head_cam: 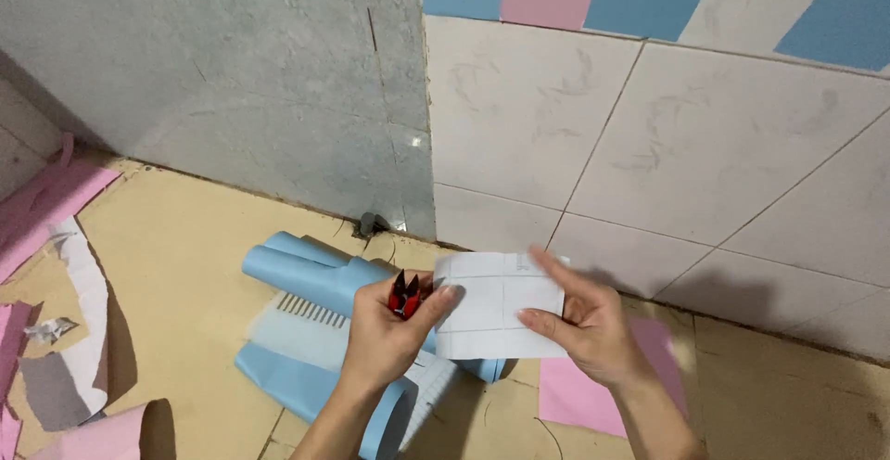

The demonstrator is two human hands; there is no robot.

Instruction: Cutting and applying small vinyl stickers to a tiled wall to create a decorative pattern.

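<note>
Fingers (pixel 436 300) of our left hand (pixel 389 335) curl shut around a small red-and-black tool (pixel 405 295), with the thumb tip pressed on the left edge of a white paper sheet (pixel 496 316). Our right hand (pixel 584 325) pinches the same sheet at its right edge, thumb in front, forefinger laid along the top. The sheet hangs in the air between both hands, flat, with faint ruled lines on it.

We judge the sheet light, thin and limp; it would crease or tear under a hard pull. Edge pinches at 9 and 3 o'clock look like the sound way to hold it taut.

At 7 o'clock from the sheet, on the tan surface (pixel 185 265) below, lie rolled light-blue paper (pixel 306 270) and a translucent white piece with a row of slits (pixel 297 325). At 5 o'clock lies a pink sheet (pixel 579 395). Pink and white scraps (pixel 56 237) sit well apart at 9 o'clock. A tiled wall (pixel 649 126) rises at 12 o'clock. Nothing crowds the hands.
</note>
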